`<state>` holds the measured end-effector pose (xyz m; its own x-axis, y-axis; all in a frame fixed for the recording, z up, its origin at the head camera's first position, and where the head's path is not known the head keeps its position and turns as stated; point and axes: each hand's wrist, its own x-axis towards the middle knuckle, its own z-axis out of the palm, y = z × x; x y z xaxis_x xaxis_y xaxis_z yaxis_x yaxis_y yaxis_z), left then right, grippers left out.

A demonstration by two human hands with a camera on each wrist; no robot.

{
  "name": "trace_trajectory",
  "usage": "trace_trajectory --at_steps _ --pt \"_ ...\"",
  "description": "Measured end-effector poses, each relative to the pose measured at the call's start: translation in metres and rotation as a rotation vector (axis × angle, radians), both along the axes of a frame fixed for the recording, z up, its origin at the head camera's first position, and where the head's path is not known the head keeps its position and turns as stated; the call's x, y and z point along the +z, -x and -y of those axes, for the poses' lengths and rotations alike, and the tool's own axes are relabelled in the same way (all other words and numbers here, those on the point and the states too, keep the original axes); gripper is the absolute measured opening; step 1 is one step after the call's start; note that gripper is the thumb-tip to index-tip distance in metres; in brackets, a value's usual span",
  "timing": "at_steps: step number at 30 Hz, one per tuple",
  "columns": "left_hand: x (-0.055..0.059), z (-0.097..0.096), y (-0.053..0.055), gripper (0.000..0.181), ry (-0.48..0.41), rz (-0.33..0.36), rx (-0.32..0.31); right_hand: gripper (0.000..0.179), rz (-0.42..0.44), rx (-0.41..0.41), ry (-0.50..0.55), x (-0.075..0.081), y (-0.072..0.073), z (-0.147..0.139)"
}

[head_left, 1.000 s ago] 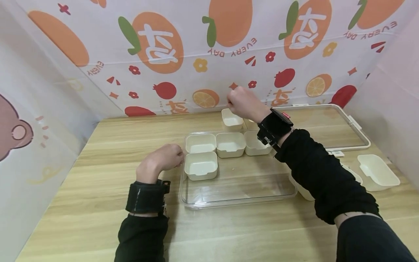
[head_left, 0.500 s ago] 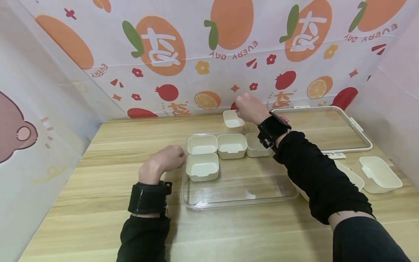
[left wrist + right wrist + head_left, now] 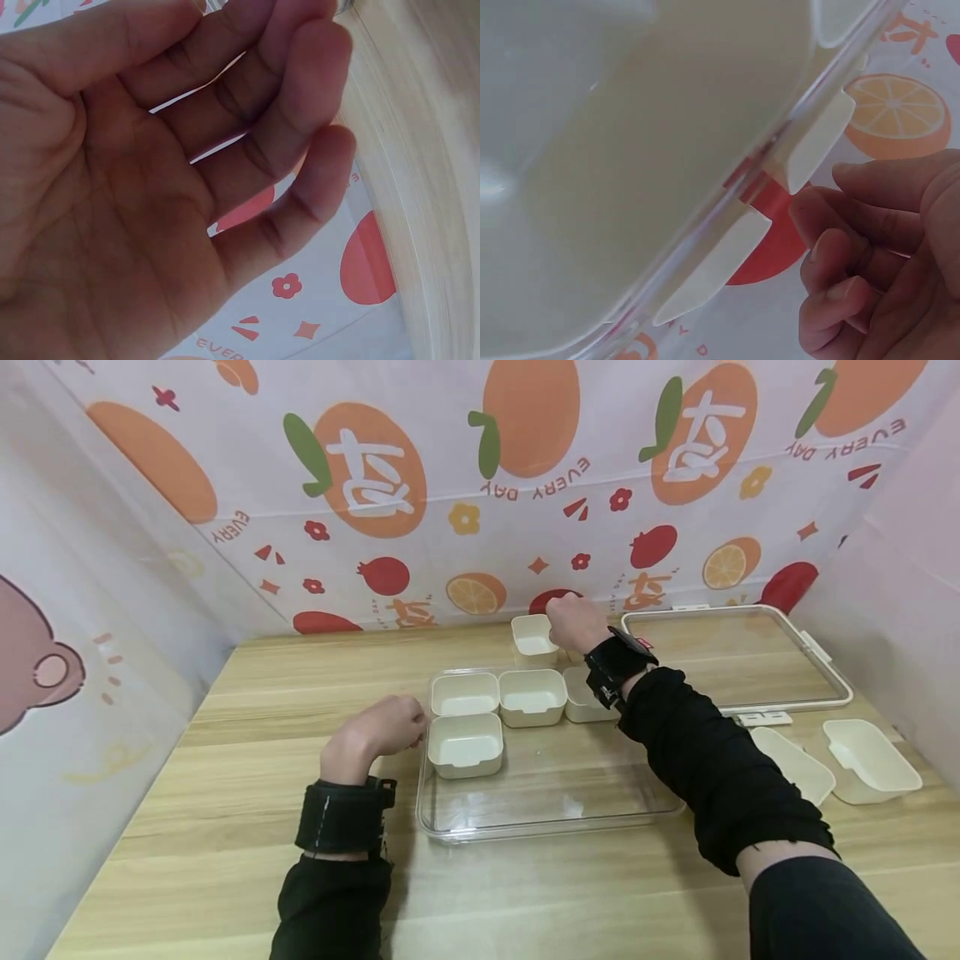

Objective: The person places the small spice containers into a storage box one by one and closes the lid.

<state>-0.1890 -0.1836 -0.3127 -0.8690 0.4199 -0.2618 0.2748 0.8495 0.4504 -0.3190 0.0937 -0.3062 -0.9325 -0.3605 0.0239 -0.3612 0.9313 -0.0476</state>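
A shallow clear tray (image 3: 570,760) lies on the table with cream boxes in it, including a back-row middle box (image 3: 532,697) and a front-left box (image 3: 465,745). My left hand (image 3: 375,732) is at the tray's left rim; in the left wrist view its fingers (image 3: 315,71) bend loosely and apart, with nothing in the palm. Behind the tray stands another cream box (image 3: 532,637). My right hand (image 3: 579,622) hangs beside it, palm mostly hidden from above. In the right wrist view its loosely curled fingers (image 3: 840,292) are close to a pale tab (image 3: 821,146), nothing between them.
A clear lid (image 3: 735,656) with a white edge and clips lies at the back right. Two longer cream containers, one at the far right (image 3: 873,762) and one beside my sleeve (image 3: 793,764), stand on the table. A printed cloth (image 3: 450,468) borders the table behind.
My right hand has come down and slightly right, beside the box behind the tray. The left hand stays at the tray's rim. The head view has shifted a little.
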Motion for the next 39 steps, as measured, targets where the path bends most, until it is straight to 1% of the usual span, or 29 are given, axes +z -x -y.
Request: trace_trajectory --at_steps 3,5,9,13,24,29,35,39 --pt "0.000 0.000 0.000 0.038 0.008 -0.004 0.007 0.011 0.001 -0.028 -0.016 -0.003 0.000 0.001" --pt "0.001 -0.001 0.000 0.036 0.017 -0.004 0.012 0.012 0.023 -0.041 -0.027 -0.004 -0.002 0.001" --pt "0.000 -0.002 0.000 0.036 0.034 -0.007 0.012 0.012 0.057 -0.053 -0.078 -0.009 -0.003 0.002" --pt "-0.001 -0.002 0.000 0.038 0.032 -0.007 0.010 0.013 0.068 -0.059 -0.105 -0.014 -0.001 0.003" --pt "0.000 -0.001 0.000 0.039 0.034 -0.004 0.021 0.017 0.059 -0.079 -0.095 -0.018 0.003 0.006" --pt "0.001 -0.001 0.000 0.037 0.038 -0.002 0.028 0.019 0.093 -0.084 -0.066 -0.020 0.005 0.009" --pt "0.000 -0.001 0.000 0.036 0.045 -0.006 0.033 0.018 0.102 -0.103 -0.053 -0.019 0.004 0.010" --pt "-0.001 -0.002 -0.001 0.037 0.050 -0.003 0.028 0.018 0.102 -0.099 -0.045 -0.019 0.003 0.008"
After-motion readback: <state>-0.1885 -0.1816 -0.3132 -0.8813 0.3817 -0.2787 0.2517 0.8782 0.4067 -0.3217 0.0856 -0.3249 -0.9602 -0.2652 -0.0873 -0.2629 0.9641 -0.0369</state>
